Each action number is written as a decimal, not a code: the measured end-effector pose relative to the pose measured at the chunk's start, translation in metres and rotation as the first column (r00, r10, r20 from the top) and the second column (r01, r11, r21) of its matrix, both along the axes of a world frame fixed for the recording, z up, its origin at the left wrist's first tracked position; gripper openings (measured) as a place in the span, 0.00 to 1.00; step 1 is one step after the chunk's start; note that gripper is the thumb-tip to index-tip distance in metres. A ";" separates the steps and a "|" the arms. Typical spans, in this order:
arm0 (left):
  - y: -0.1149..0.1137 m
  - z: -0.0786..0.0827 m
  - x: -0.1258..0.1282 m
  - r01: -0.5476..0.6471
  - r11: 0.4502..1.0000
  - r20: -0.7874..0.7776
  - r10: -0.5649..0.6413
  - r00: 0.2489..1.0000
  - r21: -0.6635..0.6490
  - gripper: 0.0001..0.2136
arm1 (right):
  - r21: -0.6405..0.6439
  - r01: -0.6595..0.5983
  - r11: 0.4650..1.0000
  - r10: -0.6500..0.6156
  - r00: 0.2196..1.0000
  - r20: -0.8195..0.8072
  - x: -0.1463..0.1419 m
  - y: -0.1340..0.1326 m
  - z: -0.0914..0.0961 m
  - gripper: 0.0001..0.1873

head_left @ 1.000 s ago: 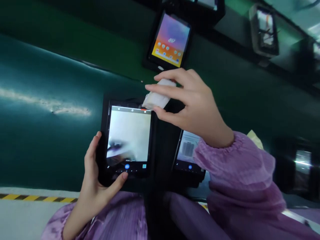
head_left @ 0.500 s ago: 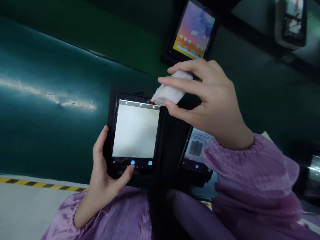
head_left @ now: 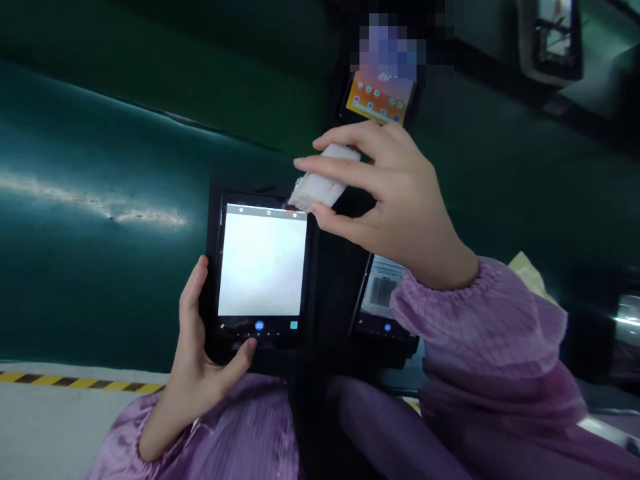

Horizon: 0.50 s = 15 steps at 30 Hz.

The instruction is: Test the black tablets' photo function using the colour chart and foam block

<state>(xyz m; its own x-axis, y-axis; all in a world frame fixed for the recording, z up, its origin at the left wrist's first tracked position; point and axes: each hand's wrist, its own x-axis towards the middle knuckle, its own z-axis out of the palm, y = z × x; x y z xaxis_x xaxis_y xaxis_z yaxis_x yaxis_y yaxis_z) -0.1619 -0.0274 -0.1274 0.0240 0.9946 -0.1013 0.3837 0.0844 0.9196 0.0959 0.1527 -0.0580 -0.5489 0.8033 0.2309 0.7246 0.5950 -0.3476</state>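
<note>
My left hand (head_left: 205,353) grips a black tablet (head_left: 263,260) by its lower left side, the thumb lying on the bottom bezel and the fingers at the left edge. The tablet's screen glows almost plain white, with a round blue camera button below. Over its top right corner, my right hand (head_left: 395,187) pinches a small white block (head_left: 325,177) between thumb and fingers. The block looks wrapped or folded, and its kind is not clear. Its lower left tip is at the tablet's top edge; whether they touch, I cannot tell.
A second tablet (head_left: 383,293) lies to the right, partly under my right sleeve. Another tablet (head_left: 380,93) with an orange and purple screen is beyond my right hand. A pale framed device (head_left: 553,40) stands at the upper right. Yellow and black tape (head_left: 75,381) marks the table's near edge.
The tablet's screen has turned from greyish to bright white. My left thumb has slid down off the blue button. Everything in view, both hands included, sits slightly further left.
</note>
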 end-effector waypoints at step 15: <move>-0.007 -0.004 -0.003 -0.106 0.994 -0.058 0.105 0.993 -0.005 0.51 | 0.274 0.850 0.450 -0.787 0.522 -0.329 0.180 -0.139 -0.020 0.22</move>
